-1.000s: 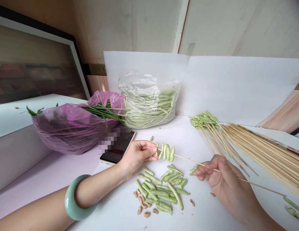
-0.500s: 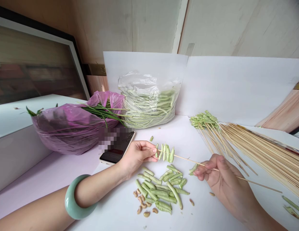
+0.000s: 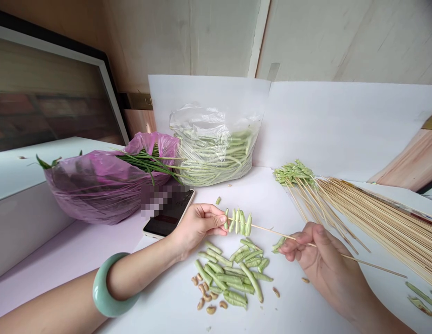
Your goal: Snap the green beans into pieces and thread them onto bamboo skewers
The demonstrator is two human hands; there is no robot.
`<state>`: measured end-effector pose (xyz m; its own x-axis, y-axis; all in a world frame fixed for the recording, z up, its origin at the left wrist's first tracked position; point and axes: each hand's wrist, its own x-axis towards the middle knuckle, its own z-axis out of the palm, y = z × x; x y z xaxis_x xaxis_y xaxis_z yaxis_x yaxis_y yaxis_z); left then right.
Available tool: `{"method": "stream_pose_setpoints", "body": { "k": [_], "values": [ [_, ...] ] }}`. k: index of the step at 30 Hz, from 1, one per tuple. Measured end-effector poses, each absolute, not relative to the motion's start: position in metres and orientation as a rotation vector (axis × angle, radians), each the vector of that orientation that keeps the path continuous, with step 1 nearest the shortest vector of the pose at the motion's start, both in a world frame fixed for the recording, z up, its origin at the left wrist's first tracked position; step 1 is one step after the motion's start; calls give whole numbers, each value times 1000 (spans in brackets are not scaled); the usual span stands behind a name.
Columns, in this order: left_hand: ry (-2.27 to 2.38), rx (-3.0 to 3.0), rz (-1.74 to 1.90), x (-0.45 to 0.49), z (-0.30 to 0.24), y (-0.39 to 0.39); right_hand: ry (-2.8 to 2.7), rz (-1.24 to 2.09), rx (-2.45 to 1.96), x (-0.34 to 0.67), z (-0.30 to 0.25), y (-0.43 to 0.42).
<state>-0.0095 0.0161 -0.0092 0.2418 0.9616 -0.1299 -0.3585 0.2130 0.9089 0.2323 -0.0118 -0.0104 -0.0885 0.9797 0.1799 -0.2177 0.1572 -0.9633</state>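
Observation:
My left hand (image 3: 203,220), a green bangle (image 3: 113,287) on its wrist, pinches a green bean piece (image 3: 226,219) at the skewer's left end. Several more bean pieces (image 3: 242,221) sit crosswise on the thin wooden skewer (image 3: 271,232). My right hand (image 3: 322,262) has its fingers closed round the skewer's other part, which sticks out past the palm to the right. Another bean piece (image 3: 278,244) shows at the right fingertips; whether they hold it, I cannot tell. Below the hands lies a loose pile of cut bean pieces (image 3: 233,276), with brown seeds (image 3: 206,297) beside it.
A clear bag of long beans (image 3: 216,153) stands at the back, next to a purple bag with green stalks (image 3: 97,185). A phone (image 3: 170,215) lies behind my left wrist. Loaded skewers (image 3: 295,171) and many bare skewers (image 3: 372,222) lie at the right.
The view has shifted very slightly. Both hands, the skewer and the bean pieces keep the same positions relative to each other.

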Motion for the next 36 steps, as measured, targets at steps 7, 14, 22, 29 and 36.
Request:
{"method": "stream_pose_setpoints", "body": {
  "k": [7, 14, 22, 29, 36],
  "values": [
    [849, 883, 1088, -10, -10, 15, -1215, 1262, -884, 235, -10, -12],
    [802, 850, 1059, -10, -10, 15, -1229, 1283, -877, 239, -15, -10],
    [811, 843, 1062, -9, -9, 14, -1222, 1301, -877, 239, -18, -10],
    [818, 843, 1058, -9, -8, 13, -1232, 1289, -867, 237, -16, -11],
    [815, 838, 1067, -9, -8, 13, -1233, 1286, -891, 236, -17, -10]
  ]
}}
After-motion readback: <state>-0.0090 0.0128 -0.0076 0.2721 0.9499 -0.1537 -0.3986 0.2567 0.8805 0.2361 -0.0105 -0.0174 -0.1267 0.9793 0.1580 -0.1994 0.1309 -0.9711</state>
